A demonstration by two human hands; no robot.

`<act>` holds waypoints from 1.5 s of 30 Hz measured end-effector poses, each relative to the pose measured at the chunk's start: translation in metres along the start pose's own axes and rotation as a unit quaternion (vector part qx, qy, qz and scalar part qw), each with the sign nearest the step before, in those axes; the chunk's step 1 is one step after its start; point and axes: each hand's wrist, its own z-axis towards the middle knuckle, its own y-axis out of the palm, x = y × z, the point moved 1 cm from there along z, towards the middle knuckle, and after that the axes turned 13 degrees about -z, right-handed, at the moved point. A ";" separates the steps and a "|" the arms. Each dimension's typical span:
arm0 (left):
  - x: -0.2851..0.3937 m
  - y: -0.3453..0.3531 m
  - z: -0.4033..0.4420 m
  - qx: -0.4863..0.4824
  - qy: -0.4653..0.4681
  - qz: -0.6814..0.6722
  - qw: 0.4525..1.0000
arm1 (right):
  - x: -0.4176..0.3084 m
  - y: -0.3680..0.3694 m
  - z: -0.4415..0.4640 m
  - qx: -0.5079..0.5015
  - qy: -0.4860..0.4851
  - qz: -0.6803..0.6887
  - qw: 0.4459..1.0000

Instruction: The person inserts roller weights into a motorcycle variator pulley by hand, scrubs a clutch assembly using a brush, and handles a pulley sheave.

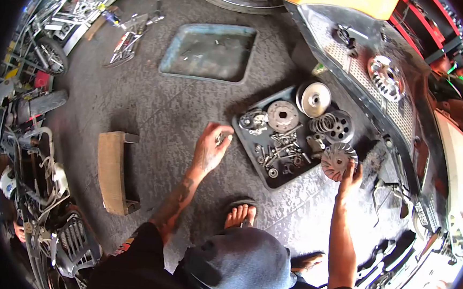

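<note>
My left hand is over the floor just left of the black parts tray, its fingers curled around a small metal piece. At the tray's right edge, my right hand grips a round finned metal disc by its lower right side. Inside the tray lie a flat round plate, a shiny pulley, a coil spring, a dark disc with holes and many bolts.
A blue-rimmed basin sits on the floor ahead. The wooden stool is at the left. Motorcycle parts line the far left. On the right, a metal ramp holds a gear-like part. A wheel stands at the top.
</note>
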 end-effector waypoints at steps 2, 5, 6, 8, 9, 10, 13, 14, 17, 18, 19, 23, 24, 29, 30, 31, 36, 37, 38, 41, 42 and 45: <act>0.032 0.009 0.024 -0.016 0.073 0.061 0.995 | -0.024 -0.011 -0.008 -0.029 0.018 -0.004 0.999; 0.045 0.045 0.055 -0.081 0.197 0.190 0.958 | -0.016 -0.016 -0.014 -0.069 0.105 -0.019 0.992; 0.047 0.059 0.062 -0.115 0.203 0.210 0.949 | -0.015 -0.018 -0.016 -0.044 0.093 -0.007 0.995; 0.057 0.078 0.077 -0.171 0.217 0.234 0.932 | -0.007 -0.017 -0.022 -0.037 0.070 -0.014 0.997; 0.041 0.101 0.084 -0.145 0.151 0.210 0.955 | 0.004 -0.020 -0.019 -0.054 0.053 -0.035 0.997; 0.026 0.124 0.091 -0.115 0.087 0.182 0.973 | 0.005 -0.021 -0.018 -0.076 0.062 -0.002 0.995; 0.013 0.155 0.097 -0.201 0.159 0.525 0.812 | 0.037 -0.016 -0.019 -0.046 0.110 0.046 0.992; 0.018 0.156 0.096 -0.198 0.148 0.529 0.811 | 0.023 -0.020 -0.023 -0.046 0.076 0.013 0.996; 0.020 0.161 0.096 -0.195 0.092 0.536 0.816 | 0.027 -0.025 -0.020 -0.078 0.051 -0.026 0.995; 0.021 0.158 0.098 -0.199 0.097 0.517 0.827 | 0.029 -0.023 -0.021 -0.065 0.064 -0.016 0.996; 0.019 0.156 0.100 -0.202 0.101 0.497 0.838 | 0.029 -0.021 -0.021 -0.051 0.077 -0.007 0.996; 0.016 0.160 0.105 -0.223 0.083 0.507 0.829 | 0.006 -0.023 -0.021 -0.070 0.018 -0.054 0.996; 0.012 0.161 0.106 -0.225 0.082 0.498 0.834 | 0.002 -0.023 -0.021 -0.075 0.013 -0.055 0.996; -0.001 0.167 0.114 -0.247 0.053 0.417 0.873 | 0.008 -0.015 -0.019 -0.068 -0.008 -0.056 0.996; -0.003 0.164 0.120 -0.272 0.034 0.396 0.876 | 0.004 -0.014 -0.020 -0.075 0.009 -0.042 0.996; 0.001 0.159 0.125 -0.299 0.016 0.373 0.878 | -0.014 -0.019 -0.024 -0.102 0.021 -0.059 0.993; -0.027 0.110 0.152 -0.425 -0.040 -0.114 0.897 | -0.002 -0.023 -0.020 -0.084 0.048 -0.120 0.988; -0.046 0.128 0.170 -0.519 -0.143 -0.211 0.816 | -0.008 -0.021 -0.024 0.018 -0.024 -0.160 0.987; -0.026 0.112 0.181 -0.508 -0.132 -0.137 0.840 | -0.009 -0.017 -0.025 -0.008 0.047 -0.003 0.999; 0.017 0.067 0.195 -0.464 -0.278 -0.007 0.841 | 0.021 -0.016 -0.021 -0.032 0.139 0.108 0.984; 0.011 0.062 0.197 -0.452 -0.285 -0.036 0.844 | 0.010 -0.019 -0.023 -0.029 0.163 0.117 0.979; -0.002 0.054 0.199 -0.403 -0.292 -0.066 0.865 | -0.013 -0.022 -0.034 0.014 0.205 0.114 0.972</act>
